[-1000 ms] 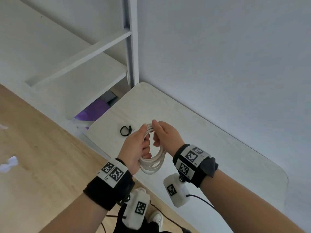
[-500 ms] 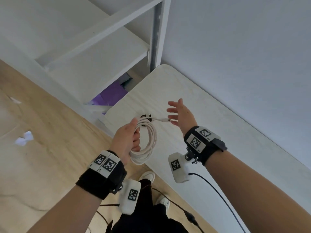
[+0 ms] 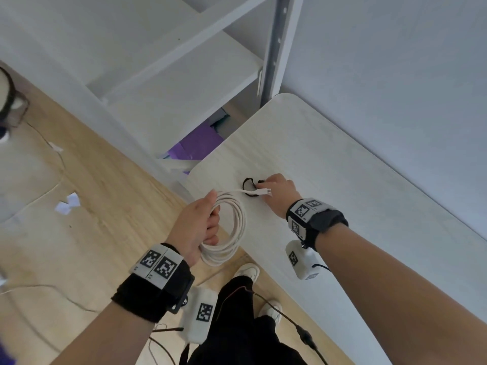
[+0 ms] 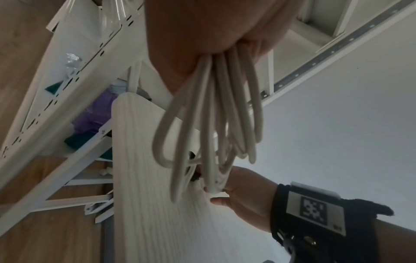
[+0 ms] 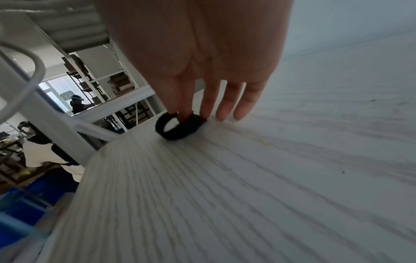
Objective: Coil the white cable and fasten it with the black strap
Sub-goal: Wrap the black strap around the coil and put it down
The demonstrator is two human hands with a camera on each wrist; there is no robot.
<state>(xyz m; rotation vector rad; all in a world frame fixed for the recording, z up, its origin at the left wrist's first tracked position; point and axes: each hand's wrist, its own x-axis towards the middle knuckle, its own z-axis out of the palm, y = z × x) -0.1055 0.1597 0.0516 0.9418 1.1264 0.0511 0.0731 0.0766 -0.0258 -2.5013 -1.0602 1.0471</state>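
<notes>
Head view, left hand: your left hand (image 3: 196,227) is curled round the white cable (image 3: 232,233), holding the finished coil off the table edge, on the near side of the strap.
Head view, loose end: the cable's plug end (image 3: 261,191) sticks out of the coil and lies across the strap.
Right wrist view, right hand: your right hand (image 5: 202,58) reaches down with fingers nearly straight; the fingertips (image 5: 183,113) touch the black strap (image 5: 178,127), thumb and forefinger closing on its top edge. Whether you have a firm pinch yet cannot be told.
Strap: it sits as a small closed loop on the table (image 5: 225,195), near the rounded corner.
Step in hand: by my reading, coiling is done and you are picking up the strap.
Next move: pinch the strap, lift it clear of the plug end, open it and wrap it round the coil beside your left hand.
Beyond the strap: a white shelf frame (image 3: 184,61) stands past the table corner.
</notes>
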